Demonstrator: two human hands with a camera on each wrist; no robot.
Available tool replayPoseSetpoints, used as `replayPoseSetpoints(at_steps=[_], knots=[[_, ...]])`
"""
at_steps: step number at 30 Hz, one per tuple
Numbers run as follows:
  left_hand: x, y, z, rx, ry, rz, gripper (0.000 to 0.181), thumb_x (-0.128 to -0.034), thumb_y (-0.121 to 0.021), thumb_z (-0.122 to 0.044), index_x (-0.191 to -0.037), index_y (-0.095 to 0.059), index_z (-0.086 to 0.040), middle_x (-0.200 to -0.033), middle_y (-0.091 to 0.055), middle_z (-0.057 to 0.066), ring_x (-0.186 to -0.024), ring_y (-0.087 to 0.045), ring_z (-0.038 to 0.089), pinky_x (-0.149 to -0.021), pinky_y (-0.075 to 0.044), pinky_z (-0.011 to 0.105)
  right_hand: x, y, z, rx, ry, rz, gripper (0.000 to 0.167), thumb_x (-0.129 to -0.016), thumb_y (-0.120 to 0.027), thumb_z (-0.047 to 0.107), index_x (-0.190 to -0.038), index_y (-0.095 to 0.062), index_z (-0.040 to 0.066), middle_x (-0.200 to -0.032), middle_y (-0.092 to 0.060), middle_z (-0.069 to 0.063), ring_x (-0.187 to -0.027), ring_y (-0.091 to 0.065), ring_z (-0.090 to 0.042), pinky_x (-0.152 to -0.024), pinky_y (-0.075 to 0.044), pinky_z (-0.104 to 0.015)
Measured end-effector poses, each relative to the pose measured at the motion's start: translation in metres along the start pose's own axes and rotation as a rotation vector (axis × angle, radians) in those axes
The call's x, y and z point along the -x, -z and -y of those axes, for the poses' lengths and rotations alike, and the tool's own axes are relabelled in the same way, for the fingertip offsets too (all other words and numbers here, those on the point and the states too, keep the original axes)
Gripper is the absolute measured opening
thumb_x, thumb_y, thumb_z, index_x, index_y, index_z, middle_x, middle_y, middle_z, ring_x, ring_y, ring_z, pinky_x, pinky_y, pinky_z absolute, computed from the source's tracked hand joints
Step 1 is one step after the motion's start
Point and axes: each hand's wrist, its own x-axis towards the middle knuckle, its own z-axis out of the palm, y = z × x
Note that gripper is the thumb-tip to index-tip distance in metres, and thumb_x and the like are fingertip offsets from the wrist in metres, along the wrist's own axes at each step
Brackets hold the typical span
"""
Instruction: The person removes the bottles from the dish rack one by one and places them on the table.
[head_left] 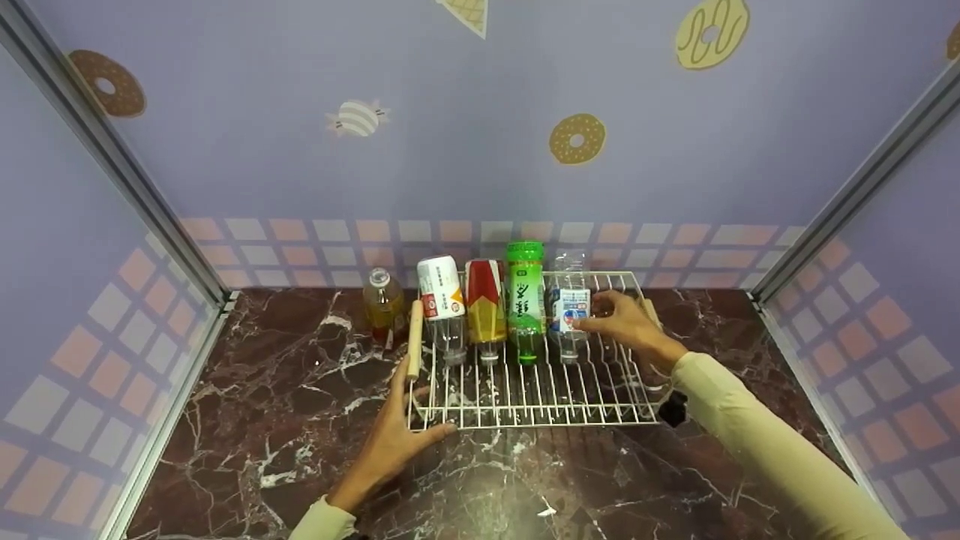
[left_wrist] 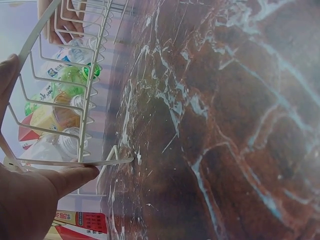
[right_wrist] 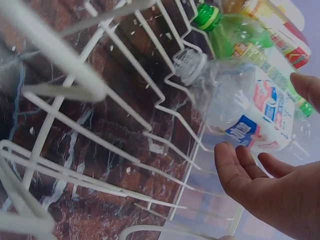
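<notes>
A white wire dish rack (head_left: 547,416) with wooden handles stands on the counter. My left hand (head_left: 394,427) grips its near left corner; in the left wrist view the thumb (left_wrist: 75,181) lies along the rail. My right hand (head_left: 626,322) is beside a clear plastic bottle (head_left: 570,341) with a white and blue label. In the right wrist view its fingers (right_wrist: 240,167) are loosely bent near the label, the thumb apart from them. Left of that bottle, a green bottle (head_left: 525,300), a red and yellow bottle (head_left: 486,307) and a white-labelled clear bottle (head_left: 442,289) lean neck down in the rack.
A bottle with a yellowish body (head_left: 384,307) stands upright outside the rack, near its left wooden handle (head_left: 415,341). Behind the rack rises a patterned wall (head_left: 480,187), with side panels left and right. Dark marble counter (head_left: 285,420) extends in front and to the left.
</notes>
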Motion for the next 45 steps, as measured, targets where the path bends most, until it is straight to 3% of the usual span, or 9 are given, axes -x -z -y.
replayPoseSetpoints(at_steps=[5,10,16,21,28,32,39,41,45], knots=[[0.000,-0.001,0.001,-0.014,-0.004,0.003,0.132,-0.0864,-0.095,-0.029,-0.178,-0.001,-0.025,-0.178,-0.011,0.029,-0.149,-0.052,0.044,-0.119,-0.042,0.073,-0.002,-0.002,-0.007,0.022,-0.024,0.040,0.102,-0.095,-0.087,0.040,-0.164,-0.033,-0.012,-0.153,-0.054,-0.035,-0.138,-0.056,-0.051,-0.120,-0.048,-0.063],[0.000,0.000,0.002,-0.013,-0.007,0.001,0.132,-0.0865,-0.096,-0.027,-0.178,-0.001,-0.024,-0.178,-0.013,0.031,-0.148,-0.052,0.045,-0.119,-0.043,0.072,-0.004,-0.001,-0.011,0.024,-0.053,0.072,0.107,-0.094,-0.087,0.042,-0.167,-0.027,-0.009,-0.163,-0.040,-0.039,-0.148,-0.045,-0.056,-0.124,-0.040,-0.070],[0.002,0.001,-0.001,-0.018,0.022,-0.010,0.134,-0.0836,-0.097,-0.031,-0.178,-0.001,-0.035,-0.176,-0.023,0.025,-0.149,-0.052,0.041,-0.121,-0.041,0.071,-0.007,-0.003,-0.012,0.032,-0.057,0.093,0.110,-0.094,-0.087,0.042,-0.168,-0.025,-0.010,-0.168,-0.034,-0.040,-0.152,-0.041,-0.057,-0.126,-0.036,-0.070],[0.003,0.001,-0.002,-0.008,0.022,-0.002,0.136,-0.0815,-0.096,-0.040,-0.178,-0.001,-0.030,-0.177,-0.020,0.023,-0.150,-0.050,0.040,-0.122,-0.038,0.071,-0.011,-0.006,-0.012,0.033,-0.062,0.099,0.112,-0.095,-0.087,0.037,-0.167,-0.018,-0.015,-0.171,-0.024,-0.042,-0.156,-0.033,-0.058,-0.129,-0.032,-0.068],[0.003,0.000,0.000,-0.027,0.027,-0.007,0.133,-0.0838,-0.095,-0.037,-0.177,-0.001,-0.038,-0.164,-0.048,0.025,-0.150,-0.049,0.043,-0.124,-0.032,0.075,-0.014,-0.007,-0.012,0.046,-0.049,0.099,0.114,-0.094,-0.087,0.037,-0.166,-0.017,-0.017,-0.169,-0.027,-0.043,-0.154,-0.037,-0.058,-0.129,-0.034,-0.067],[0.003,0.001,0.001,-0.037,0.018,-0.005,0.132,-0.0851,-0.095,-0.037,-0.177,0.000,-0.037,-0.163,-0.048,0.025,-0.150,-0.050,0.044,-0.124,-0.029,0.077,-0.014,-0.007,-0.012,0.026,-0.043,0.104,0.113,-0.095,-0.087,0.037,-0.166,-0.018,-0.018,-0.167,-0.030,-0.044,-0.151,-0.040,-0.058,-0.127,-0.037,-0.067],[0.002,0.002,0.003,-0.021,0.005,-0.006,0.133,-0.0851,-0.096,-0.033,-0.178,-0.002,-0.027,-0.167,-0.040,0.032,-0.149,-0.051,0.045,-0.123,-0.030,0.079,-0.014,-0.008,-0.016,0.018,-0.033,0.119,0.116,-0.097,-0.085,0.040,-0.166,-0.013,-0.018,-0.172,-0.018,-0.043,-0.158,-0.027,-0.059,-0.131,-0.029,-0.068],[0.002,0.002,0.003,-0.017,0.006,-0.006,0.132,-0.0854,-0.096,-0.030,-0.178,-0.002,-0.025,-0.168,-0.037,0.033,-0.149,-0.051,0.046,-0.121,-0.033,0.079,-0.014,-0.008,-0.016,0.012,-0.028,0.119,0.116,-0.097,-0.085,0.040,-0.166,-0.013,-0.018,-0.172,-0.020,-0.043,-0.158,-0.029,-0.058,-0.130,-0.030,-0.067],[0.002,0.001,0.004,-0.013,0.007,-0.006,0.132,-0.0856,-0.096,-0.030,-0.178,-0.002,-0.025,-0.168,-0.038,0.033,-0.149,-0.051,0.046,-0.121,-0.031,0.081,-0.012,-0.006,-0.015,-0.031,-0.036,0.119,0.113,-0.097,-0.086,0.035,-0.167,-0.014,-0.017,-0.154,-0.049,-0.043,-0.137,-0.057,-0.054,-0.127,-0.038,-0.065]])
